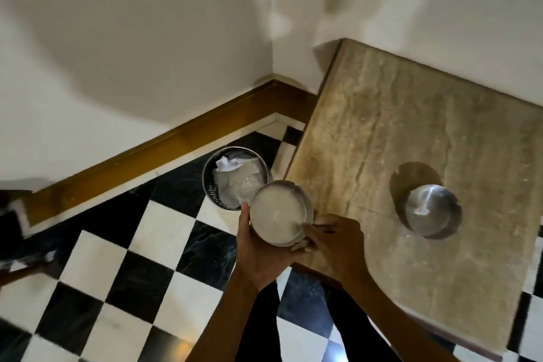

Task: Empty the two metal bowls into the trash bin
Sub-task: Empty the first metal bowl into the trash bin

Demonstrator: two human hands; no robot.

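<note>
While both hands carry one bowl toward the bin, the head view reads like this:

Left hand (258, 253): cupped under and around the near side of the held bowl (277, 213), fingers closed on its wall.

Right hand (335, 239): just beside the left one, fingertips pinched on the bowl's near right rim.

Held bowl: metal, carried above the floor (123, 256), its inside coated with pale residue, mouth tipped toward the camera.

Trash bin (235, 178): on the checkered floor just beyond the hands, partly behind the bowl, already holding crumpled white paper and pale waste.

Second bowl (430, 210): well to the right of the right hand, standing on the stone table top (411, 114), only a small white scrap inside, so probably already emptied.

Step in hand: likely the second emptying, bowl brought over but not yet tipped.

Next move: carry the bowl farther out over the bin's mouth and turn it over; the residue looks stuck on, so a shake or scrape may be needed.

Writing: no brand, label or lettering can be read anywhere.
</note>
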